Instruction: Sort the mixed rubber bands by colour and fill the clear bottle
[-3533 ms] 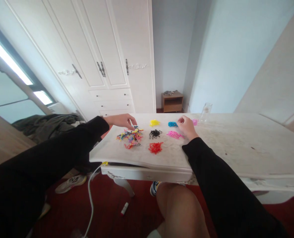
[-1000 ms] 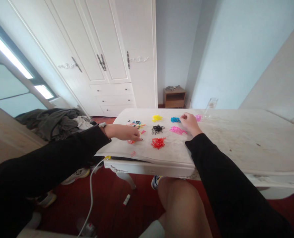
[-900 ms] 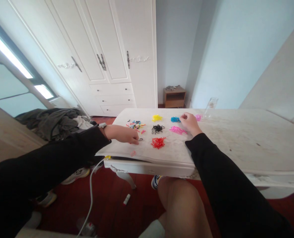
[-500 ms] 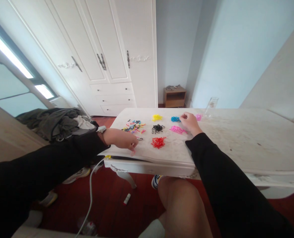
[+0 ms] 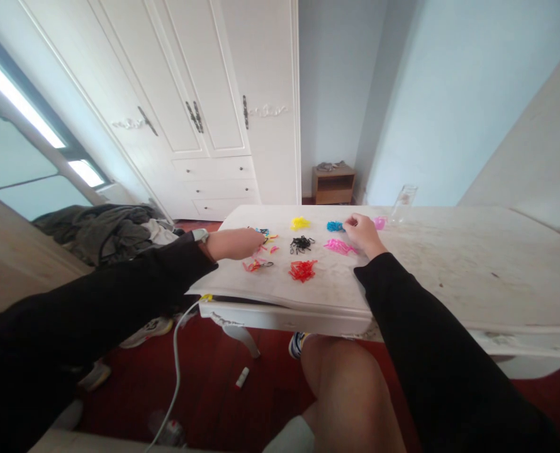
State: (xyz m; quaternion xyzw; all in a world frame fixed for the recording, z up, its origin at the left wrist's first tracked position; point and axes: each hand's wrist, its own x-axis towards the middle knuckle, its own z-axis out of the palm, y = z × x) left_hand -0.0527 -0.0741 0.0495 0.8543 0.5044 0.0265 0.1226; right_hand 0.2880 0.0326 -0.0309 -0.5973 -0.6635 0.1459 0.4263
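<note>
My left hand (image 5: 245, 243) is over a mixed pile of small coloured rubber bands (image 5: 271, 238), covering much of it. Its fingers point down and are closed; whether a band is between them is hidden. Just below lie a few red and black bands (image 5: 256, 267). My right hand (image 5: 361, 231) rests with curled, closed fingers beside the blue rubber bands (image 5: 335, 226) and above the pink rubber bands (image 5: 340, 246); what it pinches is too small to tell. Between the hands are yellow (image 5: 301, 223), black (image 5: 301, 245) and red rubber bands (image 5: 302, 271) in separate heaps.
Behind my right hand are a pink item (image 5: 379, 223) and a clear glass (image 5: 404, 204) on the white table (image 5: 431, 270). A white cable (image 5: 175, 358) hangs at the table's left front. Clothes (image 5: 95, 229) lie heaped at left; a white wardrobe (image 5: 223, 75) stands behind.
My left hand has moved up and away from the table's front edge, onto the mixed pile. The red and black bands below it are now uncovered. My right hand has stayed put.
</note>
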